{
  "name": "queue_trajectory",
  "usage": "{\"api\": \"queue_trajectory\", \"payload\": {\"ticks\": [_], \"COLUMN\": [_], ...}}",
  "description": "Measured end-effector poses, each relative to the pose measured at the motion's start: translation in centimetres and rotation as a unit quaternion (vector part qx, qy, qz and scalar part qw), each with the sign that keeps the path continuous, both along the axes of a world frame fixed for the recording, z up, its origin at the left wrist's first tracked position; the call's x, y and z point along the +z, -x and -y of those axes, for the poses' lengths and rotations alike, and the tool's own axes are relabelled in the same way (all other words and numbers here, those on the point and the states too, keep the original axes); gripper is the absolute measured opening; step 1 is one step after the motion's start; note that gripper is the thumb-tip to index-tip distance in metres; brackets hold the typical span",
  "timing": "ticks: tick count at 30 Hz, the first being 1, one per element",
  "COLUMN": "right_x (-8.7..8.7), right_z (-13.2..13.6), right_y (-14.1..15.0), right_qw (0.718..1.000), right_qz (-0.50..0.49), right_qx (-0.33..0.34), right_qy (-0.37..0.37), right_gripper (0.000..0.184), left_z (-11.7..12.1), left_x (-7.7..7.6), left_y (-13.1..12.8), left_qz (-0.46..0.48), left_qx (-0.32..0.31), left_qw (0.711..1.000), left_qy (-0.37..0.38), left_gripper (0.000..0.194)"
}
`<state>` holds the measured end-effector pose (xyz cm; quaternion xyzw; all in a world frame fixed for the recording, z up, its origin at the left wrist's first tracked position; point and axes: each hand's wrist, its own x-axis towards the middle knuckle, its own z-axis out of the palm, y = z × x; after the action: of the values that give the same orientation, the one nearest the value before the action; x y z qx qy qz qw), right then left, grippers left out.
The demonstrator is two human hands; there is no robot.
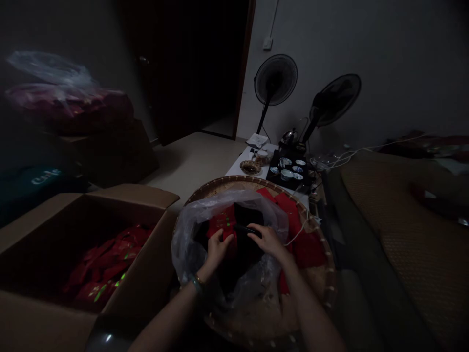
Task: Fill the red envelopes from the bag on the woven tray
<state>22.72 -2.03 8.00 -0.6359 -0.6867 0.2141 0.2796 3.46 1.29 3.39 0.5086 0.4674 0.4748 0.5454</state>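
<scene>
Two fans (276,80) stand beyond one basket (256,315), one box (44,318) left of it; above it, the left hand (219,247) pinches one red piece (223,218), the right hand (270,239) one black stick (245,228).

A red piece (221,220) with green marks is held beside a slim black tool (243,228).

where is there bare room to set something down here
Pale floor shows bare between the cardboard box and white table. The woven tray has a patch between red fabric, right forearm and rim. Crowded: the plastic bag beneath left hand and right hand; the black mat with cups.
</scene>
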Motion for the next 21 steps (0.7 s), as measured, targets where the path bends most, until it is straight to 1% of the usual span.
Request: {"api": "queue_trajectory", "payload": {"ticks": [3, 4, 6, 9, 11, 17, 21], "right_x": [-0.3, -0.4, -0.6, -0.6, -0.5, 0.0, 0.1], "right_z": [0.0, 0.0, 0.0, -0.1, 0.0, 0.1, -0.2], "right_y": [-1.1, -1.4, -1.7, -1.4, -0.9, 0.2, 0.5], "right_qw": [0.999, 0.998, 0.998, 0.995, 0.995, 0.997, 0.998], "right_qz": [-0.005, -0.017, -0.054, -0.096, -0.101, -0.069, -0.046], "right_qx": [-0.046, -0.051, -0.036, -0.002, 0.002, 0.035, 0.052], "right_qy": [0.008, 0.012, 0.007, -0.013, -0.019, -0.012, -0.007], "right_gripper": [0.031, 0.033, 0.035, 0.039, 0.041, 0.043, 0.046], "left_z": [0.0, 0.0, 0.0, 0.1, 0.2, 0.3, 0.5], "left_x": [0.3, 0.4, 0.6, 0.9, 1.0, 1.3, 1.3], "left_y": [0.1, 0.2, 0.3, 0.2, 0.1, -0.2, -0.7], "left_qz": [0.076, 0.091, 0.109, 0.116, 0.114, 0.094, 0.085], "left_qx": [-0.015, -0.019, -0.023, -0.026, -0.032, -0.020, -0.051], "left_qw": [0.995, 0.992, 0.988, 0.985, 0.984, 0.987, 0.985], "left_qy": [0.062, 0.080, 0.103, 0.125, 0.137, 0.132, 0.140], "left_gripper": [0.030, 0.032, 0.031, 0.031, 0.032, 0.031, 0.028]}}
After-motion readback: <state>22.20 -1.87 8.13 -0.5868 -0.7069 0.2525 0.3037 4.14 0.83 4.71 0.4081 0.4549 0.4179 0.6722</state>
